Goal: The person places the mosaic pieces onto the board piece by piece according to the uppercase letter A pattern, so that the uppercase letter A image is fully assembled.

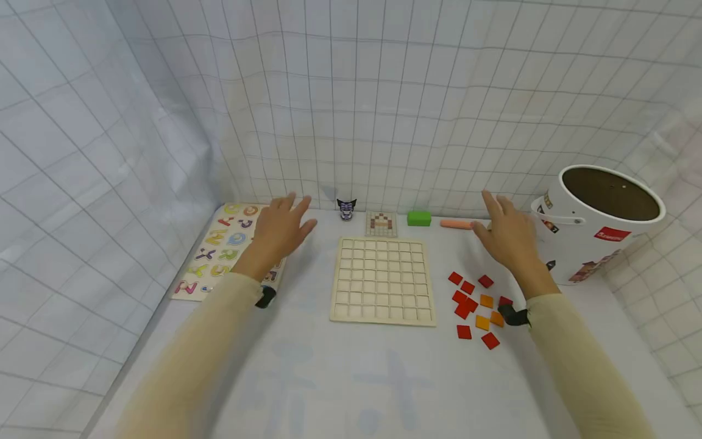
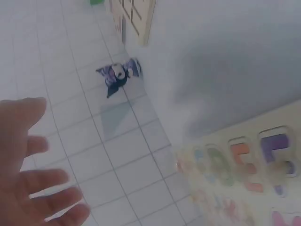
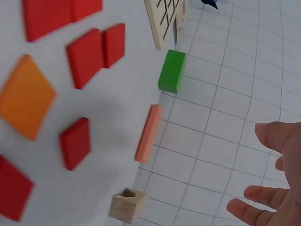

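My left hand (image 1: 278, 230) hovers over the wooden alphabet puzzle board (image 1: 189, 291), fingers spread and holding nothing. On the other side, my right hand (image 1: 507, 235) is raised near the white bucket, its fingers loosely extended and nothing in them. Between the hands lies a pale wooden grid board (image 1: 382, 280), its square cells bare. Several red tiles (image 1: 464, 332) and a few orange tiles (image 1: 482, 322) lie scattered to its right, below the right hand. A small pattern card (image 1: 381, 224) with a brown tile design sits behind the grid board.
At the back stand a dark-eared figurine (image 1: 346, 210), a green block (image 1: 419, 219) and a salmon-coloured stick (image 1: 456, 224). A small wooden block with a hole (image 3: 127, 205) is near the stick. The large white bucket (image 1: 581, 244) occupies the right back corner, before a gridded cloth wall.
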Tool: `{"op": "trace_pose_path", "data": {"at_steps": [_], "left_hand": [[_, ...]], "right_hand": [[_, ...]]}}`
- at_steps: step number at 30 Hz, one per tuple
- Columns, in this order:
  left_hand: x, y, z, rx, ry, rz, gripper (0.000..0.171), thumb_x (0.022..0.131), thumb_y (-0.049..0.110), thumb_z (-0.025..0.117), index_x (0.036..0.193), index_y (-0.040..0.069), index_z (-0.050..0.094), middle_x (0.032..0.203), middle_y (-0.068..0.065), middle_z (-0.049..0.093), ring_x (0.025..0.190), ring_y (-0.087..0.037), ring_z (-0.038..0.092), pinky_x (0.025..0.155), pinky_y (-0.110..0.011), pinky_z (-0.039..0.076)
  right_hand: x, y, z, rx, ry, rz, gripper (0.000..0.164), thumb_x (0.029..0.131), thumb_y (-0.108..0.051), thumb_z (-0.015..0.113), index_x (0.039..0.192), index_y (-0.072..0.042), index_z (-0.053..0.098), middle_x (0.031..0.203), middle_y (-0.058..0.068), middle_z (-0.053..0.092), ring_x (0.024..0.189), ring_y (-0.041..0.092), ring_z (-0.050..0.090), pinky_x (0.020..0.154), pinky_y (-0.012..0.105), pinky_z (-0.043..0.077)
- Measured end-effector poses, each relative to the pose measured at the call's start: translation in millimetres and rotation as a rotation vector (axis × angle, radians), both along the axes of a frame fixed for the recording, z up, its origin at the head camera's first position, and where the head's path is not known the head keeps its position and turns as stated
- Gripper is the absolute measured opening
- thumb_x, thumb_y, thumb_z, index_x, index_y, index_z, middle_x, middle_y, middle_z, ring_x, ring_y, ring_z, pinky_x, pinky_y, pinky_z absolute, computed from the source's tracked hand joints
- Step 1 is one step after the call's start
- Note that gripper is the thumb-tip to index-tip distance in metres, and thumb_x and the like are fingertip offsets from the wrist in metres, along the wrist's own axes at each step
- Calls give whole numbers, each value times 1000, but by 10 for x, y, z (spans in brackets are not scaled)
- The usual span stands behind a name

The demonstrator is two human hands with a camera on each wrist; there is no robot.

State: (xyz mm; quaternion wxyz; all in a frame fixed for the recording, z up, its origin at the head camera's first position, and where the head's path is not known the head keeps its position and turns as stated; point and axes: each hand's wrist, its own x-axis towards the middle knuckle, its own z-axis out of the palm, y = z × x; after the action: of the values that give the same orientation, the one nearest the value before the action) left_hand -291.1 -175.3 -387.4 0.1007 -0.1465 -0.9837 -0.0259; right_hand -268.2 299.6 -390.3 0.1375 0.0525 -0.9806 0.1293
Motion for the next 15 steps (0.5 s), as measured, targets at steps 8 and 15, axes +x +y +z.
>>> {"op": "trace_pose_path", "data": {"at_steps": [8,15], "left_hand": [[694,-32,-329,24,-540,-209,73,96,49,67,160,28,37,159,-15,42,139,-45,43,106,-61,41],[890,80,-535,-24,-527,-230,79,95,53,66,159,17,38,159,-19,40,139,-42,40,109,-57,40]], "right_hand": [[392,423,-451,-156,-267,77,50,99,-22,67,143,0,55,126,30,57,111,46,56,87,58,53],[408,609,-656,-232,-581,154,57,99,-30,67,147,-3,52,119,25,63,92,28,60,76,38,57]]}}
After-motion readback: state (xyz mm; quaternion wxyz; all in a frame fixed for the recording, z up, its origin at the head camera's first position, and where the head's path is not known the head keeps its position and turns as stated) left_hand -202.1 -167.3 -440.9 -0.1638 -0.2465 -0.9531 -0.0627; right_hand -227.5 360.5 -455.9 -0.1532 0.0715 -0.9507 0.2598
